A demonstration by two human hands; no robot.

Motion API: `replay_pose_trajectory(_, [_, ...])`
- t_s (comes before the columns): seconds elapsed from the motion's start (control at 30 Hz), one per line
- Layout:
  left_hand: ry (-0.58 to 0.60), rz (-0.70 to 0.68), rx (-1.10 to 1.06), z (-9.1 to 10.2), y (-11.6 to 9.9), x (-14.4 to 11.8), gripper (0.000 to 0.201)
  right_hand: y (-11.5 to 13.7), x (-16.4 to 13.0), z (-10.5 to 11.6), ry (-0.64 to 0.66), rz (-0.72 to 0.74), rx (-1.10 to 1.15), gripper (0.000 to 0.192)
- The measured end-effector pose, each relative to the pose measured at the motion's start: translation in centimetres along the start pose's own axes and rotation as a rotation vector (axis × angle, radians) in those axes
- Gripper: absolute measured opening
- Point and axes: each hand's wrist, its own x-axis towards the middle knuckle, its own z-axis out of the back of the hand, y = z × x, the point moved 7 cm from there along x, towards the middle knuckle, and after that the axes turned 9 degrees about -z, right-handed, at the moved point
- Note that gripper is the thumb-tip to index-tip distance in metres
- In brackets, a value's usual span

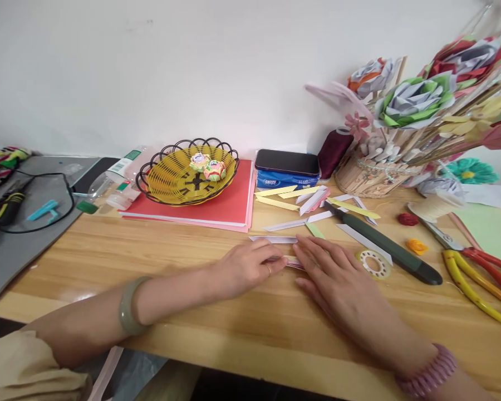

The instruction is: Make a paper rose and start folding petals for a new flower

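Head view: left hand [250,266] and right hand [336,275], fingers flat, pressing a half-folded paper strip [291,261] onto the surface [192,262] just left of the tape ring [374,263], loose strips [292,207] behind still unfolded.

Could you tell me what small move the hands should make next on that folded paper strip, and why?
Probably slide the right hand along the paper strip to sharpen the crease: both hands lie flat on it, the left hand pinning its near end.
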Motion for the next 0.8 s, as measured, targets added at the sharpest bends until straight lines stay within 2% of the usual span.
replay_pose_trajectory(0.13, [-0.008, -0.048, 0.036, 0.1, -0.2, 0.1, 0.024, 0.0, 0.6, 0.6, -0.045, -0.036, 0.144, 0.026])
replay_pose_trajectory(0.23, [-0.004, -0.015, 0.01, 0.2, 0.0, 0.2, 0.024, 0.1, 1.0, 0.8, -0.042, -0.018, 0.205, 0.02])
replay_pose_trajectory(0.43, [0.021, 0.055, -0.058, -0.1, 0.3, 0.1, 0.022, 0.0, 2.1, 0.8, 0.057, -0.034, 0.191, 0.01])
replay_pose_trajectory(0.6, [-0.012, 0.004, -0.012, 0.2, 0.1, 0.1, 0.021, 0.1, 2.6, 0.4, 0.118, 0.007, 0.211, 0.009])
replay_pose_trajectory(0.8, [-0.065, -0.129, 0.023, 0.4, 0.1, -0.1, 0.022, 0.5, 2.5, 0.1, 0.118, 0.028, 0.137, 0.023])
